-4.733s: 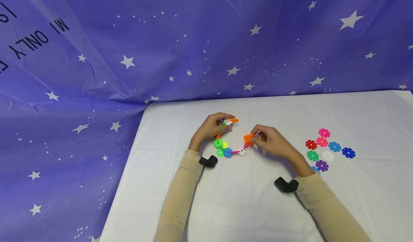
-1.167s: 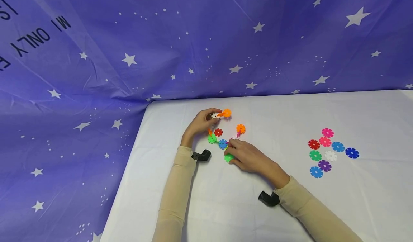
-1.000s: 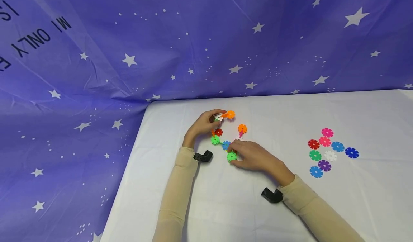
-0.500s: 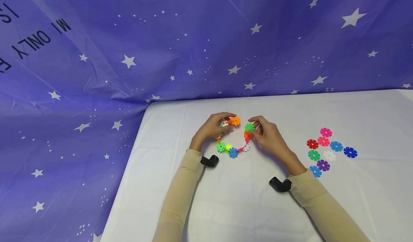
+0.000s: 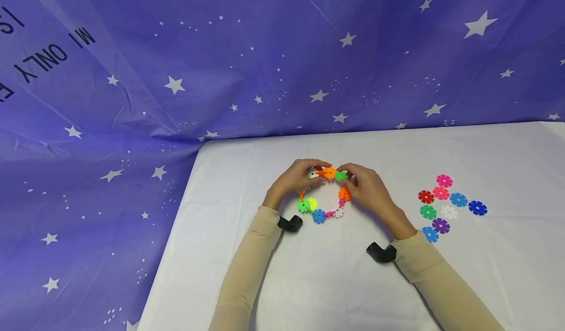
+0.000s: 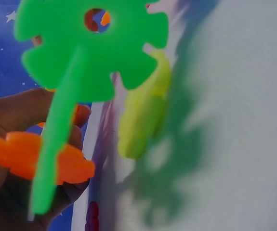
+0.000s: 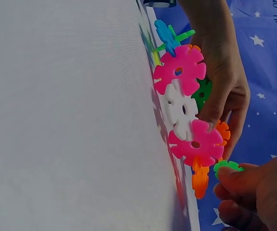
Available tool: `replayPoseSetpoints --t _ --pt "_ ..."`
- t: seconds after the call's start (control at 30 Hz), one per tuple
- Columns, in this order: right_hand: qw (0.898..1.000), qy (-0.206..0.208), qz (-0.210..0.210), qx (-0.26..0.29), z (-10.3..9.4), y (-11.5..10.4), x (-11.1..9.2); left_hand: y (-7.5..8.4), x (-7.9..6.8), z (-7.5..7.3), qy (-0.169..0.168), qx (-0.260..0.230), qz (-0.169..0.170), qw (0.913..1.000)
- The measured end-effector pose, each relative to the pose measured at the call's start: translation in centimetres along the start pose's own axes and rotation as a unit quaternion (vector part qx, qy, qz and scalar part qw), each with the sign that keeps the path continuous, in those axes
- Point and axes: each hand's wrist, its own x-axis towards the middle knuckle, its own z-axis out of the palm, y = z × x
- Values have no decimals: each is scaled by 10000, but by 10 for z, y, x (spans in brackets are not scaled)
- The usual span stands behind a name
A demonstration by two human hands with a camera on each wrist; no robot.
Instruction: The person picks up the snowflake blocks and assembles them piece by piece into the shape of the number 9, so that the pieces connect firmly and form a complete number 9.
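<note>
A ring-shaped chain of colourful interlocking plastic discs (image 5: pixel 319 216) is held up between both hands. My left hand (image 5: pixel 293 178) grips its upper left part, with an orange disc (image 5: pixel 330 172) at the fingertips. Between thumb and index finger, my right hand (image 5: pixel 371 189) pinches a green disc (image 5: pixel 342 175) right beside that orange one; I cannot tell whether the two are joined. The chain's other end, also an orange disc (image 5: pixel 344 193), hangs just below the right fingers. Pink and white discs (image 7: pixel 182 111) of the chain show in the right wrist view. The left palm hides some discs.
Several loose discs (image 5: pixel 440 193) in pink, red, blue, green, white and purple lie flat on the white-covered table (image 5: pixel 326 282), right of the right hand. A purple starred cloth (image 5: pixel 282 76) hangs behind and to the left. Each wrist bears a black camera mount (image 5: pixel 382 252).
My right hand has picked a green disc off the table near the chain and lifted it to the orange disc at my left fingertips. The left hand has shifted slightly right and nearer.
</note>
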Motion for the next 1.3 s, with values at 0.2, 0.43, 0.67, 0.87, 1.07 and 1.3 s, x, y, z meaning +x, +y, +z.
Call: replayPoseSetpoints --t 0.2,0.43,0.67,0.87,1.07,1.3 --pt "9997 -103 -95 -221 0 1 -1 1 0 0 -2 30 -30 10000" --pt "9993 -117 -308 -162 0 0 -2 2 0 1 7 -79 -39 10000" --pt "9986 6 -517 -116 0 0 -2 4 3 4 -27 33 -29 10000" --pt "9986 94 -517 -117 1 4 -2 9 -1 1 -289 -116 13 9995" --pt "9979 259 -588 95 2 6 -2 10 0 3 -121 -108 144 9998" --pt "9942 496 -692 659 6 7 -1 6 4 10 448 -227 263 9984"
